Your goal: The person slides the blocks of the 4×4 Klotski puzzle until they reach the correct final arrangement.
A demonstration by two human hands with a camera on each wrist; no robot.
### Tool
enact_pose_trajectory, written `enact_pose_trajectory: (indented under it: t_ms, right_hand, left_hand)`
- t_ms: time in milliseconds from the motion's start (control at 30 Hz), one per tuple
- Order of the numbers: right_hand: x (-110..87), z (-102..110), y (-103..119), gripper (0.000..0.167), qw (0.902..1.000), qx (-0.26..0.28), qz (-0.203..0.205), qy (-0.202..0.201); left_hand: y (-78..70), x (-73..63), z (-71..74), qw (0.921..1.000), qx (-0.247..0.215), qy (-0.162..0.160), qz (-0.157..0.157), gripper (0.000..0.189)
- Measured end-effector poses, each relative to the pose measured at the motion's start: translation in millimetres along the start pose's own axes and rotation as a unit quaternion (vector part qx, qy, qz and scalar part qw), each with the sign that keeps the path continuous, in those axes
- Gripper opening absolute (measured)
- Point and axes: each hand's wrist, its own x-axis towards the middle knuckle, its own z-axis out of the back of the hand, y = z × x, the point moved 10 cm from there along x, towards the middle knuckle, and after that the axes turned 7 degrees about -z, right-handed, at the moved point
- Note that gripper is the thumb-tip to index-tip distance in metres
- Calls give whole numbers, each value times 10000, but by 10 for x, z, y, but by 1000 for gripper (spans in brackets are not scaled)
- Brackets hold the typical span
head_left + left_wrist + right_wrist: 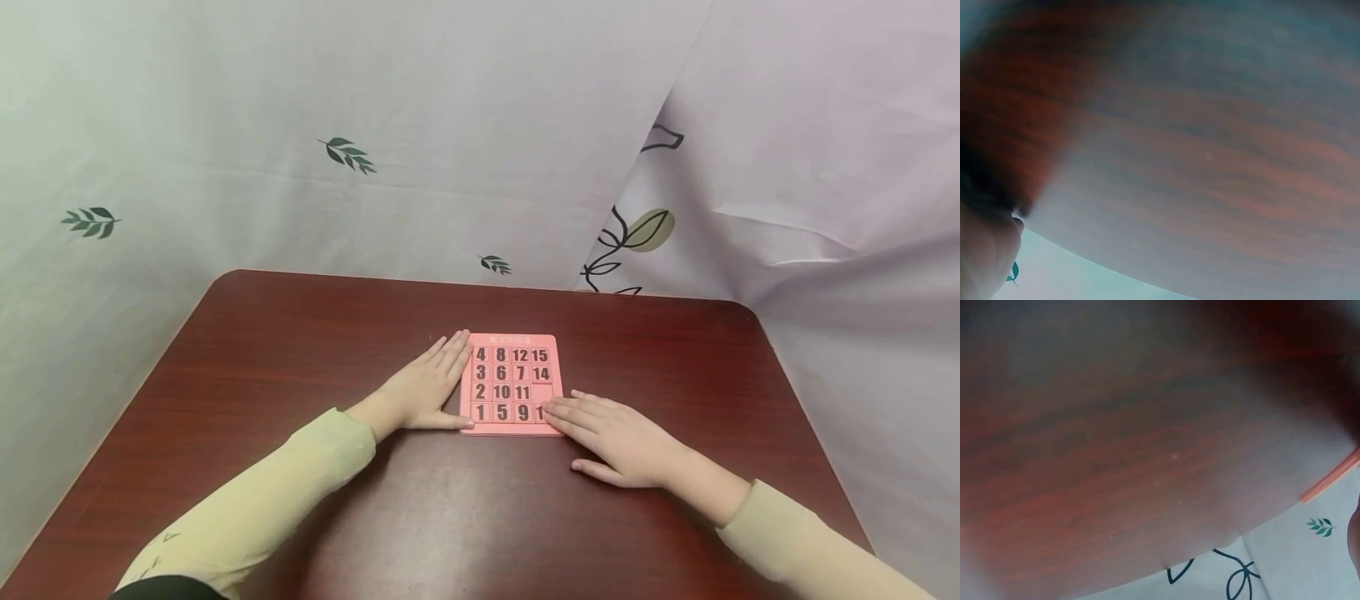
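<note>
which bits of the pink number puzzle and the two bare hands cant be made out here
Head view: last digit of the bottom-right pink square tile, covered by the bare right hand.
Head view: pale lettering along the top of the flat pink puzzle board, too small and faint.
Right wrist view: most of the board, cut off by the right edge.
Left wrist view: most of the bare left hand, cut off by the left edge.

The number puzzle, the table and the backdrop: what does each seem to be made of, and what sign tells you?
Number puzzle: probably matt plastic, from its even pink colour and neat tile edges.
Table: wood or wood-look laminate, with streaky red-brown grain and a soft sheen.
Backdrop: likely printed fabric, given its folds, though plastic sheeting is possible.
</note>
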Motion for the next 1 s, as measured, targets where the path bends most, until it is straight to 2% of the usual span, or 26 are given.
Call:
enact_pose_trajectory:
  t_ms: [200,333,567,667,800,1000]
  right_hand:
    - [12,29,-11,68,10000,-50,34,30]
    - [81,56,-95,68,10000,-51,-59,45]
    - [255,-15,-405,70,9961,-149,-751,447]
    - [289,-60,-469,69,9939,-151,-883,646]
    - [280,-82,-435,67,9941,-185,-787,721]
    - [207,-47,-247,68,9979,-216,-419,455]
  left_hand:
    - [-2,-8,12,10000,-16,-25,1,123]
    - [-5,-4,1,10000,-36,-4,-13,124]
    - [-1,2,-21,10000,-21,34,8,125]
    - [1,15,-55,9999,-7,99,17,125]
    - [6,23,-74,9999,-2,114,31,125]
    - [9,4,-27,10000,22,62,39,126]
